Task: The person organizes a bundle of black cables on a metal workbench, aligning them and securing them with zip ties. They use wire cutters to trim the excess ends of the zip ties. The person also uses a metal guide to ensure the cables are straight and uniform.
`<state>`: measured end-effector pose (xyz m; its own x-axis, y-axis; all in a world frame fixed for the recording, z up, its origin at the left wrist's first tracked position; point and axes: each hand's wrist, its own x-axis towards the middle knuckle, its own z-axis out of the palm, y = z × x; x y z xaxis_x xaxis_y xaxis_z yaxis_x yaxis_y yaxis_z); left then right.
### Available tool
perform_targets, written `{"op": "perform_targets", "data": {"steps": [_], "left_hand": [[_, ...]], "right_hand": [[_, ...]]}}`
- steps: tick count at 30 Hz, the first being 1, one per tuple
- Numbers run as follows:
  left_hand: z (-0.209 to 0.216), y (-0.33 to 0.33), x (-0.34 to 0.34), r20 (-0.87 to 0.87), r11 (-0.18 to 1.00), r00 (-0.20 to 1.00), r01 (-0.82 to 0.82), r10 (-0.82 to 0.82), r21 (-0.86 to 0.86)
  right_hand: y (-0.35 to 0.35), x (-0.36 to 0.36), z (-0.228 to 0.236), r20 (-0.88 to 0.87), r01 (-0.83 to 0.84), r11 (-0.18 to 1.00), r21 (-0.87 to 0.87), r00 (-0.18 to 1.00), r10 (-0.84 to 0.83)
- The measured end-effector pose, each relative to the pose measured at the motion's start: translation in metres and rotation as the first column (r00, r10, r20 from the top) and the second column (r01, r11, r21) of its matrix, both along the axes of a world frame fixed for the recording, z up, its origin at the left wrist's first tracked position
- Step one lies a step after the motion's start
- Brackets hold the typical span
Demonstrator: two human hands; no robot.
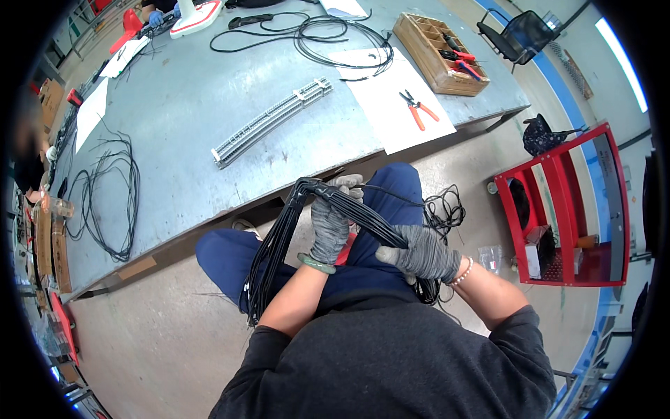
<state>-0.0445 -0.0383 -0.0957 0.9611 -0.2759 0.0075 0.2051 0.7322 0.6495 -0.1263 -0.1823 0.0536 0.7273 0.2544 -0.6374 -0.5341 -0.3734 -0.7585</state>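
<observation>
Black cable bundle [368,220] looks heavyish, springy; I'd grab near the bend. Right hand [424,254] has fingers wrapped round it; left hand's [329,227] are half hidden, can't tell.

Bright light leaves shadow under the counter [181,105] (a white strip [621,64] glares upper right), while bent edges seem blurred.

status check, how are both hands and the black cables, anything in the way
Right hand closed on cable bundle; left hand at its bend. Bundle bent, not straight. Loose cables beside right leg, nothing visibly blocking hands.
</observation>
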Motion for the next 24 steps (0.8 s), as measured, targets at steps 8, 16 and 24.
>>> {"op": "perform_targets", "data": {"steps": [8,16,24], "left_hand": [[-0.031,0.024,-0.033,-0.018,0.951,0.997,0.075,-0.073,0.299],[0.025,0.056,-0.009,0.073,0.860,0.997,-0.012,-0.030,0.511],[0.036,0.061,-0.022,0.143,0.756,0.989,-0.069,-0.033,0.651]], "right_hand": [[-0.012,0.002,-0.020,0.077,0.151,0.987,-0.052,0.986,-0.147],[0.004,0.037,-0.047,0.108,-0.109,0.965,0.237,0.990,0.086],[0.012,0.075,-0.074,0.352,-0.243,0.964,0.112,0.916,0.190]]}}
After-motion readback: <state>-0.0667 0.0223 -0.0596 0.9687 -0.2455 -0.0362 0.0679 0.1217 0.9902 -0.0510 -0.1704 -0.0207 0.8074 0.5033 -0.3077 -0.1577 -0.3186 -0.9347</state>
